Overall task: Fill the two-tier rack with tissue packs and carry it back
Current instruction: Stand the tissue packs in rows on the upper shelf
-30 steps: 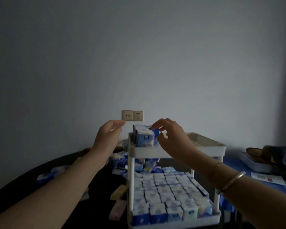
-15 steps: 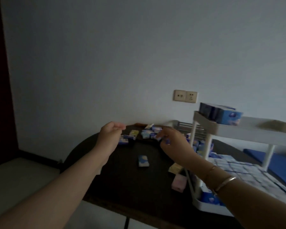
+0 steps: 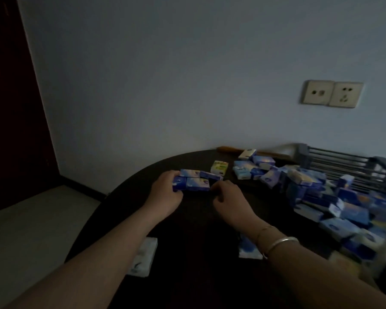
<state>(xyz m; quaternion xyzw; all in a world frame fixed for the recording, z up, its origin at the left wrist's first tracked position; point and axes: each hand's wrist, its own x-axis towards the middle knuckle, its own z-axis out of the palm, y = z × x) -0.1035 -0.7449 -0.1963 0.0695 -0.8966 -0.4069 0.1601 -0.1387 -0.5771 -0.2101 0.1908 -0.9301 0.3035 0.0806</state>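
Left fingers: curled round the left end of a small cluster of blue packs (image 3: 194,180); the left hand (image 3: 165,196) grips it on the table (image 3: 198,219).
Right fingers: bent inward and loosely curled at the cluster's right end; the right hand (image 3: 230,200) is just beside the packs, and whether its fingertips touch or hold them cannot be told.
Wrist: two bangles (image 3: 276,240) on the right forearm.
Cluster: four or so packs lying flat and pressed together, blue wrappers with pale print, left of the pile.
Pile: a loose heap of blue packs (image 3: 321,192) at the table's right side, some flat, some tilted, blurred toward the frame's edge.
Yellow pack (image 3: 219,167): alone, between the cluster and the pile, apart from both.
White packs: one (image 3: 142,257) partly under the left forearm at the table's near edge, another (image 3: 247,250) partly under the right wrist.
Grey rack (image 3: 343,166): slatted, behind the pile against the wall.
Sockets (image 3: 332,93): two plates on the wall above the pile.
Two-tier rack: cannot be made out.
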